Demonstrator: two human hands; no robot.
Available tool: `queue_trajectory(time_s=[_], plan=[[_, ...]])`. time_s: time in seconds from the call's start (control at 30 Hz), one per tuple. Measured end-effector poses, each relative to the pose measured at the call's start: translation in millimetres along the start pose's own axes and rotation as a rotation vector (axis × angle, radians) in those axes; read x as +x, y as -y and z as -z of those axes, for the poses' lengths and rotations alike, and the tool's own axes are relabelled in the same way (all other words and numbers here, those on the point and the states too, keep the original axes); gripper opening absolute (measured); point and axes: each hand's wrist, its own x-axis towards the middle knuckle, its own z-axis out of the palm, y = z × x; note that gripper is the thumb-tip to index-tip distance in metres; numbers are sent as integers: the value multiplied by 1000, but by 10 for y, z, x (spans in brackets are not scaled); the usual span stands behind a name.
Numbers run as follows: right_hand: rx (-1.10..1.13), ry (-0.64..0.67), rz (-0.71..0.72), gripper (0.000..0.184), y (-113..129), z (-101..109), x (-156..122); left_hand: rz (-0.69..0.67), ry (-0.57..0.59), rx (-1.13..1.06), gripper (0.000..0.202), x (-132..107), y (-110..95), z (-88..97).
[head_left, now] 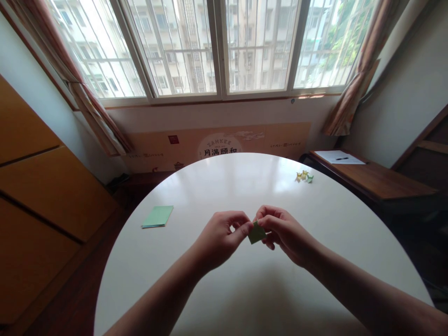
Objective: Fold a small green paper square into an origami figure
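A small folded piece of green paper (pixel 257 234) is held up above the white table, between both hands. My left hand (pixel 224 233) pinches its left edge between thumb and forefinger. On the other side, my right hand (pixel 280 228) grips the upper right edge, its thumb on the near face and some fingers behind. The paper looks like a small square with a corner pointing down; its far side is hidden. To the left lies a stack of green paper squares (pixel 157 216). Several small folded paper figures (pixel 304 176), yellow and green, sit together at the far right.
The round white table (pixel 217 186) fills the middle. Beyond its right edge stands a brown wooden desk (pixel 381 177) with a white sheet (pixel 338 157) and a black pen (pixel 342 158). Wooden cabinets (pixel 42 200) are at the left, and a barred window (pixel 217 46) is ahead.
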Motion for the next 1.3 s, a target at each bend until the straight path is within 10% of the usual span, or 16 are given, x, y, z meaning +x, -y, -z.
queue_trajectory(time_s=[0.2,1.3], plan=[[-8,-190,129,13,79,138,52,19,-62,-25,26,31,31,20],[-127,-23,56,10,-19,-33,26,0,-12,5,25,19,91,-72]])
